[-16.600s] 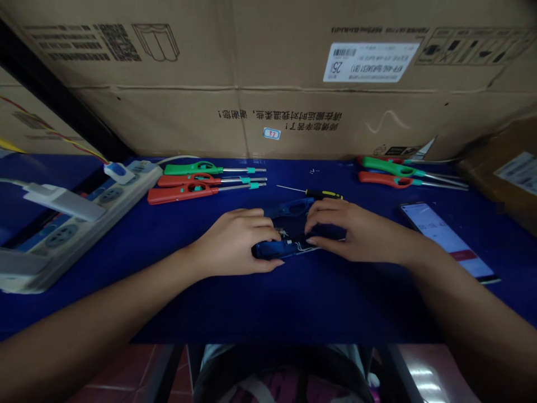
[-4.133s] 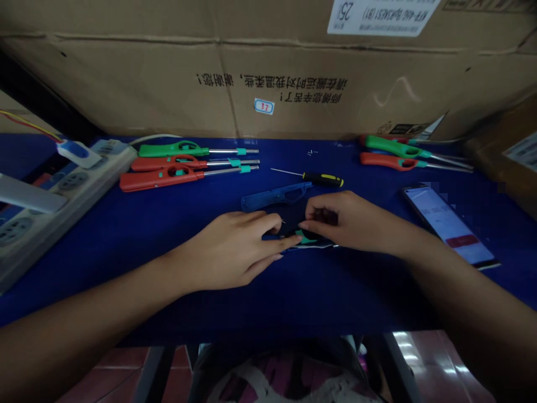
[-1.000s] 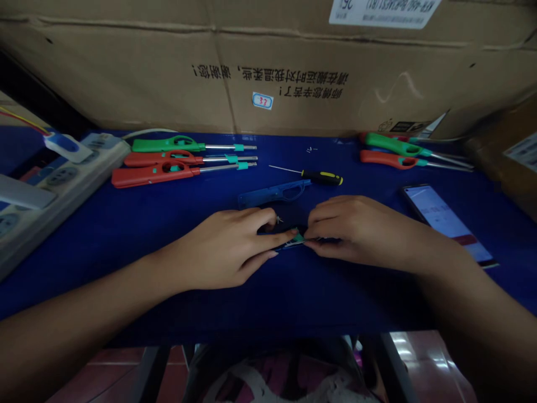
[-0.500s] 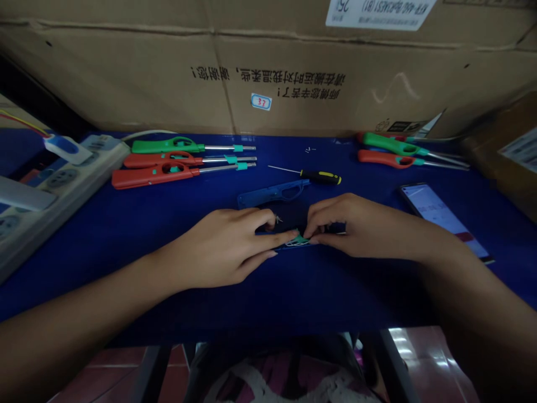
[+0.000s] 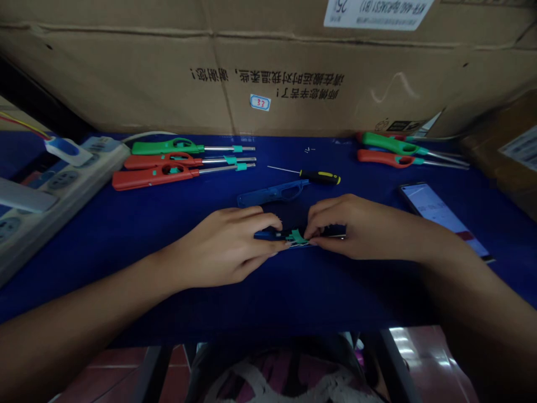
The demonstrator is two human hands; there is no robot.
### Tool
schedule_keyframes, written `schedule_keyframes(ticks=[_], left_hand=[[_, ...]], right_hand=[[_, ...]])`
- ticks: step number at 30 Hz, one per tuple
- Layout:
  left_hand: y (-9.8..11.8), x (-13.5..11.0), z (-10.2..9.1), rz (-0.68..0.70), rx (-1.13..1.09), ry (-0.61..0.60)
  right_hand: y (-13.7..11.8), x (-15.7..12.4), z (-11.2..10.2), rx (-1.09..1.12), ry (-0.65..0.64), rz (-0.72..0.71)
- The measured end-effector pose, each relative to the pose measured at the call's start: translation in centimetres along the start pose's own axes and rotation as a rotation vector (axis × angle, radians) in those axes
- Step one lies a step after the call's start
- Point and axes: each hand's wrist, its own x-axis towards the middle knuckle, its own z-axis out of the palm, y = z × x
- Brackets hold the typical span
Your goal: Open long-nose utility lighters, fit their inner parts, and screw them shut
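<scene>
- Opened blue lighter (image 5: pixel 265 235): lies midway across the blue tabletop (image 5: pixel 268 308), between the hands and well in from the near edge, with its handle end to the left and a metal tube (image 5: pixel 338 236) showing past the right fingertips.
- Left hand (image 5: pixel 229 246): forefinger and thumb stand apart on either side of the handle end, seeming to hold it steady.
- Right hand (image 5: pixel 348 226): thumb and fingertips are drawn close together at the green trigger (image 5: pixel 297 236), seemingly pinching its right end; whether a wire is caught too, I cannot tell.
- Done, as far as shows: the green trigger and white wires (image 5: pixel 298 244) lie along the lower half of the case; how well they are seated is hidden by the fingers.
- Not done: the loose blue shell (image 5: pixel 272 193) lies apart, behind the hands toward the back edge, so the case is not closed.
- Screwdriver (image 5: pixel 321 177): lies unheld behind the loose shell; small pale bits (image 5: pixel 308 150) near the back edge, perhaps screws, are too small to make out.
- Whole-looking lighters: three (image 5: pixel 153 178) near the back left corner, a small pile (image 5: pixel 388 146) toward the back right corner.
</scene>
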Motion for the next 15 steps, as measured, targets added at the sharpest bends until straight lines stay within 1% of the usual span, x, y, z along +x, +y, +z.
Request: schedule_keyframes(ticks=[4, 6, 8, 11, 13, 15], left_hand=[[0.08, -0.03, 0.0, -0.024, -0.005, -0.022], [0.11, -0.06, 0.05, -0.018, -0.002, -0.01], [0.13, -0.08, 0.2, -0.008, 0.009, 0.032], [0.2, -0.02, 0.5, -0.017, 0.014, 0.125], [0.24, 0.11, 0.56, -0.049, -0.018, 0.196], [0.21, 0.28, 0.38, -0.116, -0.075, 0.259]], right_hand=[[-0.11, 0.14, 0.05, -0.014, -0.005, 0.015], [-0.2, 0.17, 0.04, -0.002, 0.009, 0.012], [-0.3, 0.18, 0.05, 0.006, 0.051, 0.004], [-0.41, 0.25, 0.18, 0.003, 0.101, -0.002], [-0.42, 0.35, 0.36, 0.013, 0.092, -0.008], [-0.37, 0.47, 0.57, 0.027, 0.069, -0.019]])
